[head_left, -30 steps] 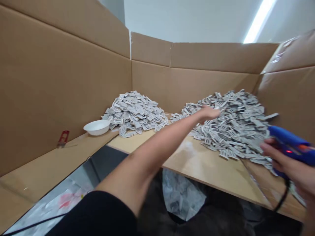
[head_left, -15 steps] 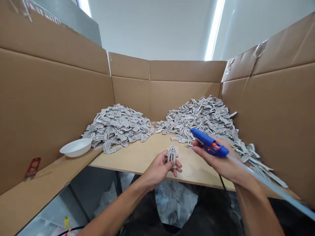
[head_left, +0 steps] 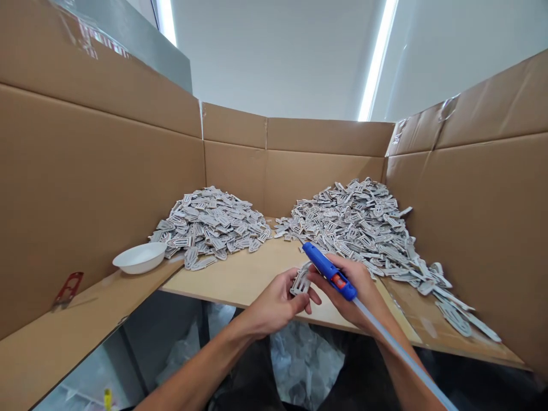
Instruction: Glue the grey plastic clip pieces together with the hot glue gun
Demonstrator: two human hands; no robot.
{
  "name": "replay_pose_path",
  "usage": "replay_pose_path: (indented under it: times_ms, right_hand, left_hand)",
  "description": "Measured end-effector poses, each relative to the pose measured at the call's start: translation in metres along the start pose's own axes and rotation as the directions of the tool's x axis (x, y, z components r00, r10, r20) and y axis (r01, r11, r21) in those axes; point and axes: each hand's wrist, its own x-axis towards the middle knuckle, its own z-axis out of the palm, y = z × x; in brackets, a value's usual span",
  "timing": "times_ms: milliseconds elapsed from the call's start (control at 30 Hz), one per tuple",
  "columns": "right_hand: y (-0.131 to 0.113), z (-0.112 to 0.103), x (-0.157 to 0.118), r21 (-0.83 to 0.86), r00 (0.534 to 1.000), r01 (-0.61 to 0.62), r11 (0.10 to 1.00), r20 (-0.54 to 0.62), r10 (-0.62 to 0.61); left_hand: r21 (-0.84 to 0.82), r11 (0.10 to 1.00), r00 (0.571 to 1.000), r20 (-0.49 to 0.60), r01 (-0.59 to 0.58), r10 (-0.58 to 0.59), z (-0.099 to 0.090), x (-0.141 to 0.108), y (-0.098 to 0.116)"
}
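Two-handed hold above the bench point(head_left: 240, 279). My left grip point(head_left: 295, 290) is closing around a slotted grey piece point(head_left: 301, 282), and my right grip point(head_left: 327, 275) is wrapping a blue glue gun point(head_left: 324, 264). The piece is sitting above the near edge of the bench, between my hands and just beside the gun.

Likely faults: I am judging the nozzle to be the main hazard. It is pointing forward and to the left, beyond the piece, and my left fingers are lying near its line; if it is hot, a small wrist turn could be bringing it onto skin. Crowding could be causing a second fault: the hands are working so close that the gun's body could be knocking the piece out of line. A loose pinch could be letting the piece slip over the edge. The pale stick point(head_left: 396, 343) is trailing back above my right forearm, where a bump could be twisting the gun.

Pose: my left forearm is rising from the lower left, the thumb lying along the near side of the piece and the fingers bending behind it. My right forearm is slanting in from the lower right, the fingers curling beneath the gun. Whether my right fingertips are also touching the piece, I am not managing to tell.
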Motion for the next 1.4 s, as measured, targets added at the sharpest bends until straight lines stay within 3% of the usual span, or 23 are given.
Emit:
replay_pose_path:
  times_ms: [367, 500, 600, 700, 1000, 1400]
  right_hand:
    - [-0.009, 0.005, 0.003, 0.015, 1.0, 0.002, 1.0, 0.023, -0.002]
    - [-0.004, 0.01, 0.002, -0.057, 0.997, 0.081, 0.995, 0.008, -0.081]
    - [-0.001, 0.015, 0.003, -0.108, 0.989, 0.134, 0.985, -0.045, -0.14]
    - [0.0, 0.014, 0.004, -0.057, 0.986, 0.129, 0.99, -0.099, -0.134]
    - [0.002, -0.005, -0.003, 0.152, 0.998, -0.046, 0.987, 0.05, 0.039]
    - [-0.006, 0.001, 0.001, 0.037, 0.999, -0.028, 0.999, 0.025, 0.027]
  left_hand:
    - [0.037, 0.998, 0.998, -0.028, -0.054, 0.055, 0.004, 0.001, 0.002]
    - [-0.025, 0.999, 0.998, -0.057, -0.02, 0.018, 0.005, 0.0, -0.002]
    - [-0.076, 0.996, 0.99, -0.131, 0.052, -0.062, 0.007, 0.0, -0.003]
    - [-0.104, 0.989, 0.963, -0.24, 0.102, -0.125, 0.007, 0.0, 0.001]
    - [-0.13, 0.991, 0.892, -0.451, -0.035, -0.028, 0.001, 0.003, 0.013]
    - [-0.12, 0.988, 0.927, -0.371, -0.1, 0.049, 0.01, -0.004, 0.021]
